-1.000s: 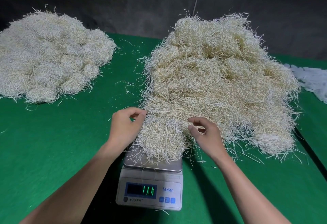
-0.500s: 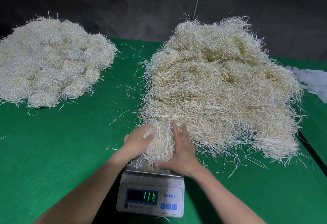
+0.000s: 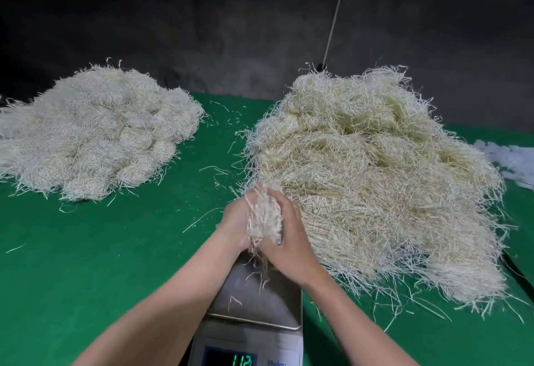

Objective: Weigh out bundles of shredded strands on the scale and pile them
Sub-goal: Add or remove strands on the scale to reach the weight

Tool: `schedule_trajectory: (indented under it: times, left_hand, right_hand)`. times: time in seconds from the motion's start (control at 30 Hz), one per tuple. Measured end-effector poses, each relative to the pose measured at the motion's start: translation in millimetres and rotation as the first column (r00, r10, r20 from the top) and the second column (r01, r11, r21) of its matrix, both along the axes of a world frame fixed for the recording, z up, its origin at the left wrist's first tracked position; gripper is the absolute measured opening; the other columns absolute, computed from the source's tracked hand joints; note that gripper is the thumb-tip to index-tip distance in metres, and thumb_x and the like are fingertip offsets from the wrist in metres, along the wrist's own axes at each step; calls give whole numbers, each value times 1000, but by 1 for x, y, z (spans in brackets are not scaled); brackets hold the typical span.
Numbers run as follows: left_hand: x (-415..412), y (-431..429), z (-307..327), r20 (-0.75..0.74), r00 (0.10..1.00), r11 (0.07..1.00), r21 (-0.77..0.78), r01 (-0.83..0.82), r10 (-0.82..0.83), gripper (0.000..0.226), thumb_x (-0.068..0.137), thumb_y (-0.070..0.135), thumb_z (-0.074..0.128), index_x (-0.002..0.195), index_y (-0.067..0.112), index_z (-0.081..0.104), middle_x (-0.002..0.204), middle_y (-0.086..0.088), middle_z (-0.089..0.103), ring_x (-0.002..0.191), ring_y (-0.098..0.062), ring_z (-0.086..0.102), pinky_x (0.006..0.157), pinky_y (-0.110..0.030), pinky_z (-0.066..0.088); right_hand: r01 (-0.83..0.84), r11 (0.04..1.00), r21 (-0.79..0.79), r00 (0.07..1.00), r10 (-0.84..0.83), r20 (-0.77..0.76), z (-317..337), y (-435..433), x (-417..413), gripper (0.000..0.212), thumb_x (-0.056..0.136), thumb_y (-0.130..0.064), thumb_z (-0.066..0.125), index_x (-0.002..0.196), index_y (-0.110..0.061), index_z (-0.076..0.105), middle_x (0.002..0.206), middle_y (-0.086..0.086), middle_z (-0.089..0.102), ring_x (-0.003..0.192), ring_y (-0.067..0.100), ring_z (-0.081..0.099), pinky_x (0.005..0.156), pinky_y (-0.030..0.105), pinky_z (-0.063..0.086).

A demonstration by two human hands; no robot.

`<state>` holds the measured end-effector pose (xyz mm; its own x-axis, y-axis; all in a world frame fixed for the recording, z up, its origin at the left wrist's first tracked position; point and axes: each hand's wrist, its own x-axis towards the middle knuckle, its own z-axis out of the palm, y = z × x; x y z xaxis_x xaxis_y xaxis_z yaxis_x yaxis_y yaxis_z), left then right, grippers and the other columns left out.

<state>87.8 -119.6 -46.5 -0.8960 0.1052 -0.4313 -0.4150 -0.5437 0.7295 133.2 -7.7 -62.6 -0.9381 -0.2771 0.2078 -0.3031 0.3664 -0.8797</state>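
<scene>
Clasping the bundle, left hand and right hand point it forward.

The only writing you had before you sat on the front of the scale. Its display showed lit green digits, 1, 1 and 2, clipped by the picture's lower edge; whether a decimal point stood among them could not be told. Beside it on the right, blue lettering began with an M, the rest cut off and unreadable.
</scene>
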Motion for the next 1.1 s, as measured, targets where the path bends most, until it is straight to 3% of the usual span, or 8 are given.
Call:
schedule_trajectory:
  times: [0.13,0.43,0.53,0.63,0.73,0.87,1.0,1.1]
  left_hand:
    - [5,32,2,-89,984,983,-90,-161,153,29,102,21,38,106,2,60,89,-3,65,58,-9,68,46,-20,51]
    - [-5,67,29,-177,941,907,-266,-327,287,34,100,33,45,76,12,58,61,-2,57,43,-5,55,41,-19,44]
    - [4,81,23,-125,982,920,-350,-177,142,29,98,29,46,97,3,60,87,-17,65,77,-19,68,62,-31,54]
    - [-6,71,30,-438,880,808,-441,-390,186,33,99,26,48,75,5,55,70,-11,58,55,-11,57,49,-16,42]
    - [-7,69,33,-564,820,614,-613,-497,99,17,95,32,54,101,17,48,103,1,56,92,-7,56,73,-5,41]
    - [20,77,16,-275,956,926,-378,-6,-106,67,74,76,42,131,41,39,113,23,60,114,-1,55,94,-33,50]
    - [-2,75,25,-93,994,998,25,-57,59,44,86,56,54,84,16,72,77,-3,71,73,-20,70,69,-36,58]
    - [-14,70,28,-44,966,948,-185,-260,256,35,95,30,56,65,13,60,52,1,55,36,-7,53,40,-21,43]
  right_hand:
    - [90,996,-11,996,-90,-23,26,-3,-6,79,79,-67,50,134,-65,-8,148,-28,-23,139,2,-18,113,46,-2]
    - [223,968,-113,974,-215,72,39,7,-24,49,98,-36,38,141,-53,21,134,-11,50,96,10,59,79,34,52]
    - [262,917,-301,948,-187,256,50,31,-50,54,98,-33,41,147,-38,21,141,-8,43,117,6,46,92,31,40]
    - [249,913,-324,959,-185,217,33,17,-26,36,99,-37,37,133,-32,45,98,-10,63,80,-7,61,59,15,49]
    - [334,874,-353,940,-278,201,26,14,-25,19,99,-31,42,102,-19,57,87,-5,61,68,-11,60,54,7,45]
    - [515,698,-498,847,-324,421,53,43,-56,49,98,-42,35,135,-10,41,125,11,56,110,5,58,91,30,50]
    - [493,860,-134,868,-496,10,31,28,-36,47,94,-49,27,122,-17,47,131,2,48,118,16,45,102,33,39]
    - [405,914,-4,893,-396,-215,20,19,-19,20,90,-40,34,87,-25,47,88,-6,51,76,9,47,67,22,40]
